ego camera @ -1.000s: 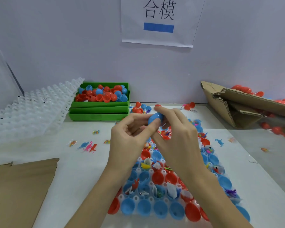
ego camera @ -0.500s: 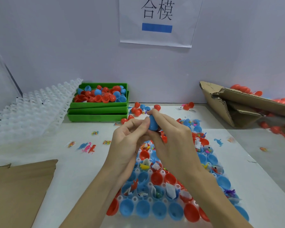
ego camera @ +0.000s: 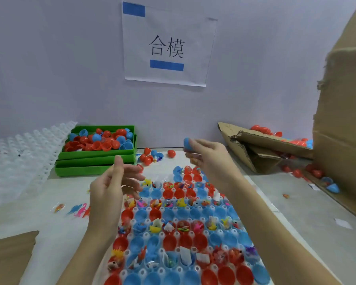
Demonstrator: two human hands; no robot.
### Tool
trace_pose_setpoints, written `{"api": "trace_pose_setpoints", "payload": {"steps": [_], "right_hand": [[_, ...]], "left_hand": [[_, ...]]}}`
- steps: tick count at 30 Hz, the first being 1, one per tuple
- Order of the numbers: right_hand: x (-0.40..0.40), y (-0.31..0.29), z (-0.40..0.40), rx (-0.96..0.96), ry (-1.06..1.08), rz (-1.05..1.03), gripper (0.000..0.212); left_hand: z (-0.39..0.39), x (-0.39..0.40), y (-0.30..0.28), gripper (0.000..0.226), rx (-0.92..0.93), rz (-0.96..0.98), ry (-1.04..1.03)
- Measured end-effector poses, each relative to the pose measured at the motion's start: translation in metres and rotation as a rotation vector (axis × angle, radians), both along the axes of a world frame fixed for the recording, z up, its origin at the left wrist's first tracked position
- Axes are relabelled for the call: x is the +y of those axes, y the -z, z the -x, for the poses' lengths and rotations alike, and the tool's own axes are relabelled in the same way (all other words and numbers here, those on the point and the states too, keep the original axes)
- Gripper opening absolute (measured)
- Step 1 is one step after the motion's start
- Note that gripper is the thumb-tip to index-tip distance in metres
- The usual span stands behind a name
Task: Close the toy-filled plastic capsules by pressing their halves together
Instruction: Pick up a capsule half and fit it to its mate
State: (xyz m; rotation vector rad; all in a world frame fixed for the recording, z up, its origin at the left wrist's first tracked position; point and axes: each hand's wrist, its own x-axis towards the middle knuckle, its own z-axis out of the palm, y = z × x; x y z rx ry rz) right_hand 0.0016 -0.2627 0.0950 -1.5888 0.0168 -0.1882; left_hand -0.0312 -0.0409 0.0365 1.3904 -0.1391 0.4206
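The counter [ego camera: 49,227] under me carries the clear tray [ego camera: 179,272] of open red and blue capsule halves, many with small toys inside. Behind it sits the green bin [ego camera: 95,155] of loose halves. My left hand [ego camera: 111,194] hovers over the tray, fingers relaxed and apart, holding nothing. My right hand [ego camera: 210,159] is raised, fingers pinching a blue capsule [ego camera: 187,142].

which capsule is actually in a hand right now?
The blue capsule, pinched in the right hand above the tray's far end. Every other capsule sits in the tray, the green bin or loose.
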Motion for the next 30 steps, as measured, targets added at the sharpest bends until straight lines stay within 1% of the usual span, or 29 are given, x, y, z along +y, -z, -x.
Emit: {"api": "trace_pose_setpoints", "payload": {"steps": [1, 2, 3, 4, 5, 6, 7, 8, 10, 11, 14, 15, 17, 19, 21, 23, 26, 30], "right_hand": [[-0.015, -0.012, -0.016, 0.054, -0.029, -0.269, 0.033], [-0.03, -0.023, -0.031, 0.076, -0.025, -0.557, 0.035], [-0.044, -0.034, -0.046, 0.078, 0.004, -0.791, 0.038], [-0.057, -0.042, -0.06, 0.074, 0.045, -0.926, 0.043], [-0.068, -0.046, -0.071, 0.079, 0.075, -0.968, 0.049], [-0.076, -0.046, -0.08, 0.099, 0.088, -0.946, 0.054], [-0.08, -0.042, -0.085, 0.14, 0.09, -0.869, 0.056], [-0.081, -0.035, -0.087, 0.184, 0.084, -0.748, 0.053], [-0.074, -0.015, -0.084, 0.235, 0.069, -0.417, 0.038], [-0.067, -0.004, -0.081, 0.23, 0.067, -0.229, 0.032], [-0.04, 0.024, -0.067, 0.085, 0.101, 0.399, 0.02], [-0.031, 0.03, -0.065, 0.026, 0.094, 0.577, 0.018], [-0.017, 0.04, -0.067, -0.059, 0.045, 0.865, 0.022], [-0.009, 0.047, -0.075, -0.083, -0.018, 1.085, 0.031], [-0.004, 0.051, -0.086, -0.056, -0.088, 1.232, 0.039], [-0.003, 0.054, -0.093, -0.017, -0.139, 1.312, 0.04], [-0.002, 0.056, -0.097, 0.005, -0.183, 1.336, 0.034], [0.0, 0.051, -0.096, -0.076, -0.127, 1.309, 0.021]], "left_hand": [[0.0, 0.003, 0.0, 0.054, 0.005, 0.009, -0.016], [0.0, 0.004, -0.001, 0.053, 0.008, 0.012, -0.025], [0.0, 0.006, -0.001, 0.053, 0.012, 0.013, -0.029], [-0.001, 0.007, -0.001, 0.053, 0.02, 0.014, -0.032], [-0.001, 0.007, -0.001, 0.053, 0.029, 0.015, -0.036], [-0.002, 0.008, -0.001, 0.054, 0.037, 0.016, -0.039], [-0.003, 0.01, -0.001, 0.054, 0.046, 0.017, -0.045], [-0.005, 0.012, -0.002, 0.056, 0.051, 0.017, -0.054], [-0.007, 0.015, -0.002, 0.057, 0.055, 0.02, -0.076], [-0.008, 0.016, -0.002, 0.056, 0.056, 0.021, -0.087], [-0.009, 0.016, 0.0, 0.055, 0.068, 0.026, -0.097], [-0.009, 0.016, 0.001, 0.055, 0.073, 0.024, -0.092], [-0.009, 0.016, 0.004, 0.055, 0.08, 0.012, -0.081], [-0.01, 0.015, 0.006, 0.055, 0.081, 0.002, -0.075], [-0.011, 0.016, 0.007, 0.056, 0.081, 0.003, -0.071], [-0.012, 0.016, 0.008, 0.057, 0.08, 0.011, -0.062], [-0.013, 0.017, 0.008, 0.057, 0.081, 0.006, -0.051], [-0.013, 0.017, 0.008, 0.054, 0.083, -0.009, -0.044]]}}
